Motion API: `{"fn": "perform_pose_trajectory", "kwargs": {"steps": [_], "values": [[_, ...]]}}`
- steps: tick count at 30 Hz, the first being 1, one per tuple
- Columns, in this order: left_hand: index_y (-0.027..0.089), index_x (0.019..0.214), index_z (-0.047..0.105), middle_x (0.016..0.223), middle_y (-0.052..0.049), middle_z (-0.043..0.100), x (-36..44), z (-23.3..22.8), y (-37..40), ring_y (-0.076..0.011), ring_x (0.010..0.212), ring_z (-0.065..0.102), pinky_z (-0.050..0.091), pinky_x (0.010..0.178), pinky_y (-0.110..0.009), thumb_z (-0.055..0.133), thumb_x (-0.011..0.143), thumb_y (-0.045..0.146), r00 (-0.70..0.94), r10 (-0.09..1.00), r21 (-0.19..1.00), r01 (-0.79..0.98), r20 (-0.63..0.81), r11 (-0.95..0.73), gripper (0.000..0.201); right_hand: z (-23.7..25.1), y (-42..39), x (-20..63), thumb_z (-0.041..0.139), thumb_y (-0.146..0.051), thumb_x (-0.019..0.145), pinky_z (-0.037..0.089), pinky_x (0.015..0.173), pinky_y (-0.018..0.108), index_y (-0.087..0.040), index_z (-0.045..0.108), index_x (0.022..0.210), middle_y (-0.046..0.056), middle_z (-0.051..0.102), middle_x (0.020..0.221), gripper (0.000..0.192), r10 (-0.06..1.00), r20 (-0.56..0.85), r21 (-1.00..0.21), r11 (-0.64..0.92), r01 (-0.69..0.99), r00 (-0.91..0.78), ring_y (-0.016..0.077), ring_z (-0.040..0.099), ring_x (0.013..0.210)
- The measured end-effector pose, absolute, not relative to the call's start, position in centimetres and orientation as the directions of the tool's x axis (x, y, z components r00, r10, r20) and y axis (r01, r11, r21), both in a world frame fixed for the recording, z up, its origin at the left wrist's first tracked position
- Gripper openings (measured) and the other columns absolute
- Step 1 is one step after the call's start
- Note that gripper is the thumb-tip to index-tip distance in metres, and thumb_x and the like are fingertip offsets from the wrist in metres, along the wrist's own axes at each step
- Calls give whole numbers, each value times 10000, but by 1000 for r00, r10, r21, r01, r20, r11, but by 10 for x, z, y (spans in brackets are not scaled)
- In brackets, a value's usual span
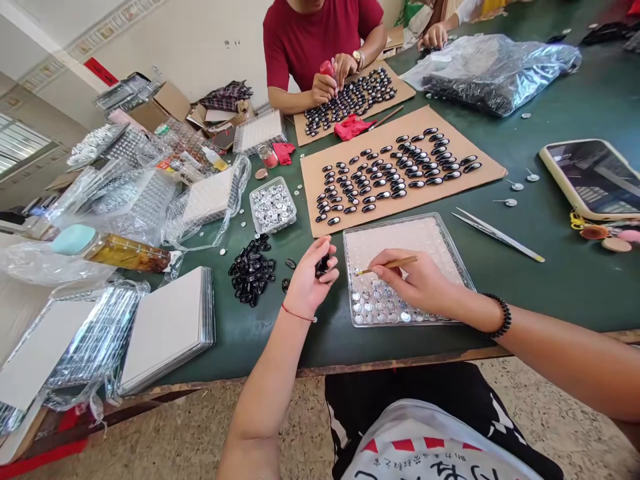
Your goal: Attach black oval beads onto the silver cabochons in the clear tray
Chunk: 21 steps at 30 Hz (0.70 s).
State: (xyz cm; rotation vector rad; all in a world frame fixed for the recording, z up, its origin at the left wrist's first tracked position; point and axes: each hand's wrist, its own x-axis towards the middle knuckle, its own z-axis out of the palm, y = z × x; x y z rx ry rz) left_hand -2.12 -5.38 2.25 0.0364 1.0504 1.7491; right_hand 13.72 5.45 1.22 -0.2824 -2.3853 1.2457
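**A:** What were the two hands doing at the bottom centre of the frame?

**B:** The left hand was curled, its fingertips pinching a small black oval piece just left of the clear tray. The right hand held a thin wooden stick between thumb and forefinger, fingers pressed together around it like a pen. The stick's tip rested at the tray's left edge, close to the black piece.

**A:** And inside the tray?

**B:** Rows of small round silvery gems filled its lower part; the upper part showed only pale, bare dimples.

**A:** Where did the other black pieces lie?

**B:** A loose heap of black pieces sat on the green table left of the left hand. Above the tray, mid-frame, a sheet of cardboard carried many black ovals in rough rows. A small plastic box of silver gems stood left of that sheet.

**A:** Anything to the right?

**B:** Metal tweezers lay just right of the tray, and a phone rested at the right edge of the frame.

**A:** Anyone else there?

**B:** A person in a red shirt sat at the top centre, both hands close together over a second cardboard sheet of black pieces. I couldn't tell exactly what those fingers gripped. A plastic bag lay at the upper right.
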Motion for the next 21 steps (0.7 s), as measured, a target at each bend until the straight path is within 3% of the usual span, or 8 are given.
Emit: {"fn": "perform_pose_trajectory", "kwargs": {"steps": [3, 6, 12, 18, 21], "values": [[165, 911, 557, 681, 1, 483, -17, 21, -52, -35, 485, 404, 221, 322, -111, 542, 759, 204, -380, 789, 626, -780, -482, 7, 158, 14, 56, 138, 395, -285, 859, 345, 520, 241, -173, 575, 802, 39, 585, 703, 219, 408, 312, -820, 572, -26, -858, 113, 484, 563], [154, 842, 550, 646, -8, 463, -14, 22, -52, -59, 471, 398, 235, 322, -139, 452, 779, 202, -348, 793, 601, -799, -499, 28, 126, 15, 57, 138, 403, -283, 854, 351, 537, 246, -175, 568, 805, 42, 583, 707, 203, 421, 343, -821, 568, -51, -839, 111, 473, 560], [160, 697, 502, 466, 47, 258, -17, 21, -52, -54, 352, 247, 205, 318, -156, 377, 738, 116, -426, 767, 632, -774, -480, -34, 139, 16, 55, 138, 405, -273, 853, 349, 542, 239, -175, 564, 808, 27, 569, 688, 192, 395, 343, -832, 550, -80, -852, 101, 464, 556], [176, 774, 508, 617, 13, 461, -17, 19, -49, -58, 469, 423, 250, 338, -133, 487, 713, 127, -439, 738, 642, -767, -513, -10, 82, 16, 55, 138, 407, -280, 851, 340, 539, 231, -178, 554, 818, 24, 559, 691, 182, 386, 378, -817, 567, -107, -841, 103, 456, 570], [186, 788, 515, 656, 10, 489, -17, 18, -49, -62, 499, 452, 284, 354, -135, 523, 690, 135, -490, 706, 653, -756, -512, -51, 111, 17, 57, 137, 408, -282, 851, 332, 526, 229, -178, 550, 803, 21, 557, 677, 182, 419, 375, -820, 565, -86, -827, 100, 445, 546]]}}
